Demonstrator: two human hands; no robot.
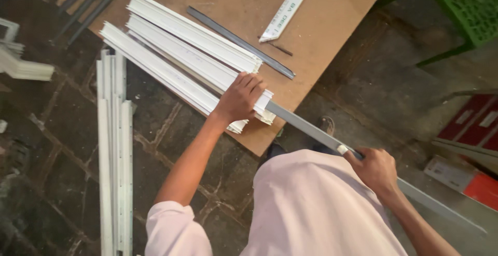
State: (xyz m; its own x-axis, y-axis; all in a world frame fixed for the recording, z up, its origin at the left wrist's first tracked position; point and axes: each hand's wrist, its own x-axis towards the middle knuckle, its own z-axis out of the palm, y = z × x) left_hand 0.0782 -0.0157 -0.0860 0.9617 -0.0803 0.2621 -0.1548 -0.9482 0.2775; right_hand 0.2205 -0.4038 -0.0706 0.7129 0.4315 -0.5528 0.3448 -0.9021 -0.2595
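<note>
Left hand (239, 99) lies palm-down, fingers curled over the near end of the stack of long white plastic channel profiles (187, 58); grip closed on the top pieces; the stack runs diagonally across the brown wooden board table (332, 22), its near end overhanging the table's front edge.

Right hand (374, 170) is closed in a fist around the long flat grey metal strip (306, 126); the strip's far end enters the white stack just beside the left hand, its near end runs past the right wrist toward the lower right; it spans open air beyond the table edge.

Edges: table's front corner sits just ahead of the person's white shirt (316, 209); a second dark grey metal strip (241, 42) lies flat on the board, just beside the stack, apart from it; a short white printed strip (290, 4) lies near the far edge.

Open room: bare board to the right of the dark strip; floor left of the table holds more white profiles (114, 147) lying parallel.

Surface and room: dark cracked stone floor (52, 183); green plastic crate (467, 4) upper right; red and white boxes (467, 147) at right edge; dim lighting.
</note>
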